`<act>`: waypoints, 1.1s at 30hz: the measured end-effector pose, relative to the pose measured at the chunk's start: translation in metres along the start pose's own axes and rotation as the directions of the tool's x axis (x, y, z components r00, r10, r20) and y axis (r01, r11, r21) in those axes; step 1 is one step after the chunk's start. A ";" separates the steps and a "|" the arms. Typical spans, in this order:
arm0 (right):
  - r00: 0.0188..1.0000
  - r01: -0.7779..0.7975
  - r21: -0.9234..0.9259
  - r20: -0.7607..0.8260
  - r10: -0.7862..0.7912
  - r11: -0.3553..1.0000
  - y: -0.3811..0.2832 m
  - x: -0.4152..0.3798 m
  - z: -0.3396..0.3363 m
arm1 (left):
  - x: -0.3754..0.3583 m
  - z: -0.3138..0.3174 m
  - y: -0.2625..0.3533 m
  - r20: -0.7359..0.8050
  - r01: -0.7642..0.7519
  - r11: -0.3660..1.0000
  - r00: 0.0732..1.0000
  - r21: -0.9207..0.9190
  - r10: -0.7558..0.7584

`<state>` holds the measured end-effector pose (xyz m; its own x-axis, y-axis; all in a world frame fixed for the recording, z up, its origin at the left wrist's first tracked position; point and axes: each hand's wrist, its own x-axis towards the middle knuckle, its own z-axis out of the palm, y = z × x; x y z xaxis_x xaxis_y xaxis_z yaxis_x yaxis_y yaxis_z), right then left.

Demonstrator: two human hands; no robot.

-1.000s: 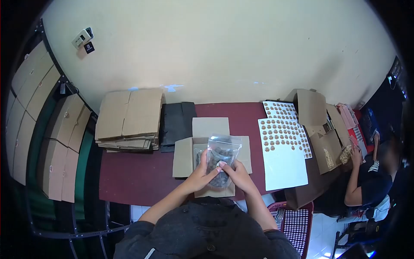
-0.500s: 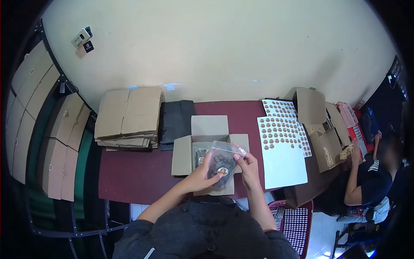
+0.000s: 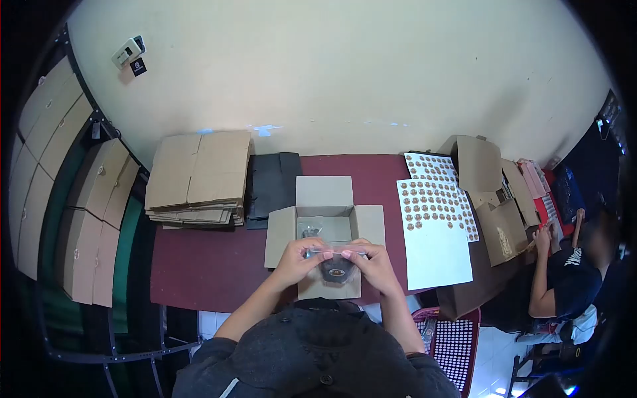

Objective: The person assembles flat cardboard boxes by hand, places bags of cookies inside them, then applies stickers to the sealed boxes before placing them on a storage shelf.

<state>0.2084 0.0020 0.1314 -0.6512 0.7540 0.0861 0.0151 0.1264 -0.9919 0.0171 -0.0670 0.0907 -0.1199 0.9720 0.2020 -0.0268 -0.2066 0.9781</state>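
Note:
A clear zip bag (image 3: 337, 269) of dark pieces, with a round sticker on its front, hangs between my hands. My left hand (image 3: 300, 261) pinches the top edge of the bag on the left. On the right, my right hand (image 3: 373, 264) pinches the same edge, thumbs close together. Below and behind them stands an open cardboard box (image 3: 324, 192) with its flaps spread out. Inside it lies another clear bag (image 3: 310, 227), partly hidden by my left hand.
Stacked flat cardboard (image 3: 196, 169) and black sheets (image 3: 273, 182) lie left on the red table (image 3: 199, 272). Sticker sheets (image 3: 438, 255) lie right. A red basket (image 3: 456, 351) stands below the edge. A co-worker (image 3: 564, 278) sits at the right near an open carton (image 3: 501, 232).
The bag has swung down from facing me to hanging by its top edge. My left hand moved from the bag's body to that edge. The co-worker's hands have shifted.

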 end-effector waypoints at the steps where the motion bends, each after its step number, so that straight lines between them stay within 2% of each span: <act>1: 0.995 -0.046 -0.008 0.083 0.046 0.999 -0.006 0.001 -0.004 | 0.000 -0.006 0.006 0.070 -0.021 0.998 0.997 0.053 0.017; 2: 0.995 -0.047 -0.009 0.086 0.047 0.999 -0.007 0.001 -0.008 | 0.002 -0.013 0.012 0.140 -0.048 0.993 0.990 0.106 0.033; 3: 0.983 -0.034 -0.047 0.177 0.042 0.998 -0.008 0.001 -0.012 | 0.002 -0.019 0.015 0.220 -0.079 0.992 0.974 0.102 0.055; 4: 0.963 -0.017 -0.085 0.268 0.039 0.996 -0.009 0.002 -0.014 | 0.001 -0.024 0.015 0.215 -0.081 0.991 0.975 0.102 0.058; 7: 0.964 0.040 -0.071 0.266 -0.020 0.997 -0.005 0.004 -0.015 | -0.003 -0.033 0.016 0.350 -0.092 0.987 0.936 0.134 0.040; 8: 0.964 0.066 -0.062 0.261 -0.047 0.996 -0.005 0.005 -0.014 | -0.005 -0.031 0.016 0.345 -0.094 0.986 0.938 0.135 0.042; 9: 0.963 0.068 -0.063 0.265 -0.049 0.996 -0.005 0.007 -0.013 | -0.007 -0.027 0.014 0.252 0.049 0.999 0.967 -0.005 -0.046; 10: 0.983 -0.048 -0.026 0.175 0.052 0.999 -0.006 0.009 -0.013 | -0.007 -0.024 0.014 0.173 0.176 0.971 0.974 -0.160 -0.148; 11: 0.984 -0.159 0.020 0.087 0.157 0.987 -0.007 0.011 -0.013 | -0.005 -0.023 0.014 0.170 0.174 0.971 0.975 -0.162 -0.146; 12: 0.984 -0.159 0.016 0.089 0.157 0.987 -0.013 0.013 -0.011 | -0.001 -0.022 0.017 0.011 0.024 0.993 1.000 -0.119 -0.023; 13: 0.999 -0.044 -0.109 -0.019 0.042 0.993 -0.023 0.015 -0.005 | 0.001 -0.020 0.019 -0.140 -0.117 0.992 0.984 -0.052 0.109; 15: 0.964 0.161 -0.347 -0.147 -0.223 0.924 -0.036 0.019 0.007 | -0.003 -0.013 0.023 -0.088 -0.172 0.980 0.983 -0.099 0.164; 16: 0.964 0.155 -0.345 -0.152 -0.218 0.926 -0.041 0.020 0.014 | -0.005 -0.008 0.027 -0.037 -0.223 0.963 0.975 -0.148 0.220; 17: 0.926 0.291 -0.437 -0.097 -0.366 0.851 -0.045 0.021 0.022 | -0.006 -0.001 0.030 -0.007 -0.215 0.974 0.977 -0.074 0.215; 18: 0.864 0.419 -0.516 -0.025 -0.502 0.747 -0.049 0.022 0.029 | -0.007 0.004 0.031 -0.005 -0.214 0.974 0.977 -0.073 0.214; 20: 0.849 0.439 -0.511 -0.035 -0.528 0.739 -0.054 0.022 0.042 | -0.009 0.007 0.033 0.008 -0.285 0.951 0.958 0.119 0.286; 21: 0.834 0.456 -0.506 -0.042 -0.550 0.732 -0.054 0.022 0.046 | -0.008 0.006 0.030 -0.017 -0.276 0.952 0.960 0.130 0.281; 26: 0.857 0.450 -0.462 -0.018 -0.515 0.765 -0.026 0.025 0.041 | -0.018 -0.004 0.021 -0.034 -0.232 0.970 0.971 0.071 0.235; 29: 0.890 0.333 -0.474 -0.127 -0.438 0.815 -0.015 0.023 0.042 | -0.025 0.000 0.019 -0.037 -0.214 0.973 0.975 0.084 0.217; 30: 0.891 0.331 -0.473 -0.127 -0.435 0.817 -0.021 0.024 0.047 | -0.027 0.004 0.024 -0.096 -0.123 0.992 0.988 0.011 0.124; 31: 0.841 0.285 -0.424 -0.319 -0.437 0.859 -0.033 0.026 0.056 | -0.029 0.006 0.027 -0.148 -0.037 0.997 0.989 -0.065 0.026; 32: 0.761 0.250 -0.365 -0.498 -0.415 0.897 -0.040 0.027 0.061 | -0.028 0.003 0.025 -0.151 -0.035 0.997 0.988 -0.065 0.024; 33: 0.799 0.235 -0.278 -0.490 -0.348 0.931 -0.033 0.027 0.059 | -0.026 -0.001 0.022 -0.130 -0.072 0.997 0.989 0.012 0.073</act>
<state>0.1458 -0.0201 0.1607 -0.1541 0.8746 0.4597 0.0722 0.4740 -0.8776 0.0185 -0.0972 0.1063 -0.2497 0.9316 0.2642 -0.0058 -0.2743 0.9616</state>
